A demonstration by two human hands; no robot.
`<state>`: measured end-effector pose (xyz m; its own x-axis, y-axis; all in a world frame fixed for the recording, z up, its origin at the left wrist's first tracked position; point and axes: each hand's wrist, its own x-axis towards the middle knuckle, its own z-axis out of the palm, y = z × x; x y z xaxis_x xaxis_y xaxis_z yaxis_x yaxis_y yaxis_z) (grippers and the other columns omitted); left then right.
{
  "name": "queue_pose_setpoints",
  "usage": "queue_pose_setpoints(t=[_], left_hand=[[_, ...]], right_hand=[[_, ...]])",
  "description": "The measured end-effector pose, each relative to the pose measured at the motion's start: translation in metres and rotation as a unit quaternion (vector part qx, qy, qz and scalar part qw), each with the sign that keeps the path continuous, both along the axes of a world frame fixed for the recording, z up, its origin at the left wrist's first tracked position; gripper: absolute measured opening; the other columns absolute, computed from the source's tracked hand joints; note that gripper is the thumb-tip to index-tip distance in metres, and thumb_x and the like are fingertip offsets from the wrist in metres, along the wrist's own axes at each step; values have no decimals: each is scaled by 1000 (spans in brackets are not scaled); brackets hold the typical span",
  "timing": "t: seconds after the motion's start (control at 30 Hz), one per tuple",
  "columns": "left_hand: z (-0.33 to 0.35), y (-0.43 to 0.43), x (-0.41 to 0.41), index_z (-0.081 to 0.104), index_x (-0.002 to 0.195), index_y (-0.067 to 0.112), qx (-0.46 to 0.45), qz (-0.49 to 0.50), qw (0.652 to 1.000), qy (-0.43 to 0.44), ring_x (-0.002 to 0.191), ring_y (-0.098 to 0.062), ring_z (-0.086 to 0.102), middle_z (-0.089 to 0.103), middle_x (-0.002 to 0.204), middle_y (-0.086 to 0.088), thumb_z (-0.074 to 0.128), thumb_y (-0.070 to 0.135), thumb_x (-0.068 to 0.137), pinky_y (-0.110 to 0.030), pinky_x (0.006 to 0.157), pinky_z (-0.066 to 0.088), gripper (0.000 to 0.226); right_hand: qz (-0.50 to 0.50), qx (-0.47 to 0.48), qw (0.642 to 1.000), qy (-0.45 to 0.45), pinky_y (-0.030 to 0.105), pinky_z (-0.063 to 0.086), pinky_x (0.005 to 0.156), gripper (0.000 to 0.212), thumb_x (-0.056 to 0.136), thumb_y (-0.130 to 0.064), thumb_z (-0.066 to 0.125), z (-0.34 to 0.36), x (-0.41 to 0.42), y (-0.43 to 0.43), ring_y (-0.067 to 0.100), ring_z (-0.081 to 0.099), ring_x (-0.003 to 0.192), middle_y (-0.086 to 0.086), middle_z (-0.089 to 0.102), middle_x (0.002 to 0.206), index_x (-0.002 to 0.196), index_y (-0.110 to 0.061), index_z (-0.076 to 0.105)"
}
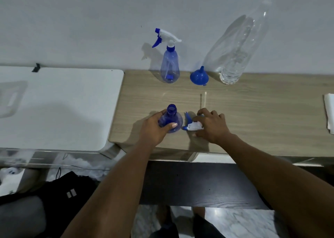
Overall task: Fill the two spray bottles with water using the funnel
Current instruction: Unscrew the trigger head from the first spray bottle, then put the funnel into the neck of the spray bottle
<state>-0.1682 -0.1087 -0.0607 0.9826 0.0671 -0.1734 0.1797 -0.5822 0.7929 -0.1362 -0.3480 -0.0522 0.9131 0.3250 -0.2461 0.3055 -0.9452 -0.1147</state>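
Near the front edge of the wood-grain table (pixel 262 115), the left hand (pixel 153 129) has its grip closed around an open spray bottle (pixel 171 119) of clear blue plastic. Just beside it, the right hand (pixel 211 125) is closed on the white and blue spray head (pixel 192 125). The middle is free. By the wall stand a capped spray bottle (pixel 169 64), an upside-down blue funnel (pixel 199 76) and a clear water bottle (pixel 235 57).
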Motion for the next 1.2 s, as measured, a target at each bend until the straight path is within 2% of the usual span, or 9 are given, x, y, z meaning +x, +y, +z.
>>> queue_pose_setpoints(t=[0.07, 0.13, 0.27, 0.43, 0.63, 0.77, 0.9, 1.03, 1.2], left_hand=[[3, -2, 1, 56, 138, 31, 5, 2, 1000, 5, 102, -11, 62, 66, 112, 10, 78, 52, 80, -18, 84, 39, 65], [6, -5, 5, 58, 135, 31, -10, 5, 1000, 13, 96, -10, 62, 63, 102, 13, 80, 44, 81, -9, 75, 38, 59], [7, -8, 19, 62, 130, 28, -31, 7, 999, 15, 91, -11, 67, 68, 95, 12, 83, 33, 80, -4, 72, 43, 54], [0, -11, 38, 62, 128, 28, -46, 19, 999, 15, 95, -11, 68, 69, 99, 12, 85, 32, 79, -11, 78, 47, 55], [-3, -8, 62, 62, 132, 30, -11, 23, 1000, 13, 94, -9, 68, 71, 103, 11, 84, 42, 77, -2, 72, 42, 61], [1, -9, 70, 57, 139, 27, -2, 20, 1000, 22, 87, -1, 57, 63, 104, 12, 81, 38, 81, 7, 67, 34, 64], [2, -10, 71, 56, 141, 30, 5, 30, 999, 20, 99, -11, 65, 69, 115, 6, 82, 45, 78, -14, 85, 48, 69], [2, -13, 68, 56, 139, 31, -15, 33, 999, 27, 100, -16, 67, 71, 114, 4, 83, 46, 76, -37, 96, 53, 70], [5, -11, 58, 59, 136, 30, 5, 33, 999, 27, 97, -17, 67, 72, 107, 4, 82, 46, 77, -36, 93, 53, 66]], right_hand=[[3, -13, 999, -45, 41, 41, 89, 73, 76, -82, 52, 7, 2, -3, 25, 49, 108, -5, 48, 134, 131, -34, 56], [-4, 10, 995, -97, 41, 45, 85, 77, 77, -86, 41, 17, 12, -5, 25, 51, 106, -4, 53, 130, 127, -30, 59], [-21, 57, 991, -121, 44, 43, 90, 58, 84, -66, 59, 37, 62, -4, 32, 52, 112, 5, 55, 131, 122, -23, 61], [-36, 67, 994, -84, 49, 42, 98, 60, 82, -39, 69, 51, 141, 0, 41, 47, 123, 13, 48, 138, 135, -17, 52], [-16, 21, 999, -45, 58, 41, 101, 73, 80, -36, 70, 32, 206, 8, 39, 37, 135, 9, 34, 152, 145, -23, 41], [-24, 3, 999, -43, 54, 48, 93, 63, 80, -34, 70, 20, 223, 13, 43, 47, 119, 17, 43, 132, 136, -15, 49], [-40, -4, 999, -29, 47, 46, 89, 48, 87, -27, 64, 15, 217, 15, 43, 47, 115, 19, 44, 126, 130, -10, 51], [-43, -25, 999, 9, 43, 43, 91, 57, 82, -37, 71, 9, 198, 20, 42, 50, 116, 19, 47, 128, 130, -14, 52], [-77, 28, 995, 60, 45, 49, 89, 63, 73, -41, 80, 4, 176, 19, 39, 54, 109, 17, 52, 125, 123, -16, 52]])
